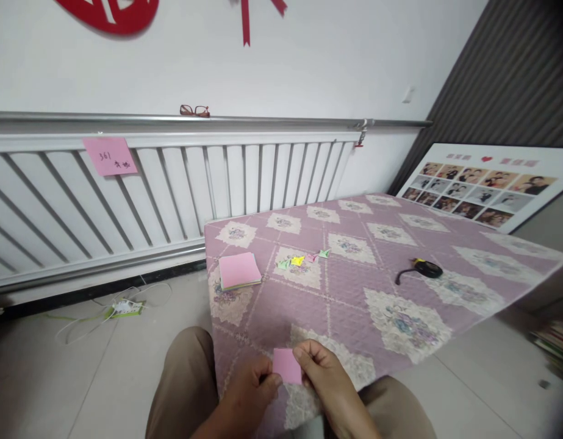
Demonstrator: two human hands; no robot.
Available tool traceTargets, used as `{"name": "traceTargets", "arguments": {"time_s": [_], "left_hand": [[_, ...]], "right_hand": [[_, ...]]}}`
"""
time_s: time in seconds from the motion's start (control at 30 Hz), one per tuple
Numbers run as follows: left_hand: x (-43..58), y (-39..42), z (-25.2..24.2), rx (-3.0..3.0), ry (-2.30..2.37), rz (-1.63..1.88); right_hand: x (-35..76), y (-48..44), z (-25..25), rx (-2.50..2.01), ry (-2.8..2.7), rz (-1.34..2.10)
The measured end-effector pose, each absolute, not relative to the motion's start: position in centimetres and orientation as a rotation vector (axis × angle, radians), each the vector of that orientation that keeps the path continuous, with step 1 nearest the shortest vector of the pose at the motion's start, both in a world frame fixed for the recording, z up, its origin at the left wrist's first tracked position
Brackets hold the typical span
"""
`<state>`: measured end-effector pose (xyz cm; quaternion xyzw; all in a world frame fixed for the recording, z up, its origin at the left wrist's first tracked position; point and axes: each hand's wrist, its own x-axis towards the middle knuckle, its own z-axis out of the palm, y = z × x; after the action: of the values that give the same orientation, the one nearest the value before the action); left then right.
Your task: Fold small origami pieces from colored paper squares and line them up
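Four folded pieces (pixel 298 261) set out, one pink square (pixel 287 366) in hand

The work looked partway along. With the pink square as the clock's centre, a paper stack (pixel 240 268) lay at 11 o'clock on the table (pixel 345 286), its top sheet flat and apparently unused. The pink square was plain and flat, seemingly smaller than the stack's sheets and perhaps folded already, though it lacked the pointed shape of the folded pieces. Those lay in a row at 12 o'clock, seemingly finished.

Counted from largest down: one table under a patterned cloth; one photo board (pixel 487 183) at 2 o'clock, beyond it; two hands, the left hand (pixel 256 383) at 9 o'clock and the right hand (pixel 323 372) at 3, each pinching an edge of the pink square; one paper stack, its sheets too tight to count, other colours edging out below; one black tape measure (pixel 430 269), by its look, at 2 o'clock; one pink square; four folded pieces: two green, one yellow, one pink.
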<state>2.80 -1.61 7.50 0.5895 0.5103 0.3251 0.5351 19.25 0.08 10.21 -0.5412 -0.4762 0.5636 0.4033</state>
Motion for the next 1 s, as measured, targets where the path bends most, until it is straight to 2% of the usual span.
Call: {"name": "traceTargets", "arguments": {"time_s": [0.4, 0.5, 0.67, 0.87, 1.0], "left_hand": [[3.2, -1.2, 6.4, 1.437, 1.315, 0.579], [2.4, -0.8, 6.1, 1.612, 1.353, 0.493], [1.3, -0.2, 5.1, 1.951, 1.522, 0.624], [3.0, -0.7, 2.3, 2.469, 1.396, 0.506], [3.5, -0.8, 1.3, 2.557, 1.378, 0.441]], "right_hand": [[19.3, 2.1, 6.9, -1.412, -1.375, 1.426], [19.6, 3.0, 5.8, -1.456, -1.504, 1.342], [20.1, 4.9, 5.1, -1.476, -1.626, 1.259], [19.6, 6.5, 5.2, -1.495, -1.781, 1.132], [19.3, 6.6, 4.7, -1.555, -1.851, 1.034]]}}
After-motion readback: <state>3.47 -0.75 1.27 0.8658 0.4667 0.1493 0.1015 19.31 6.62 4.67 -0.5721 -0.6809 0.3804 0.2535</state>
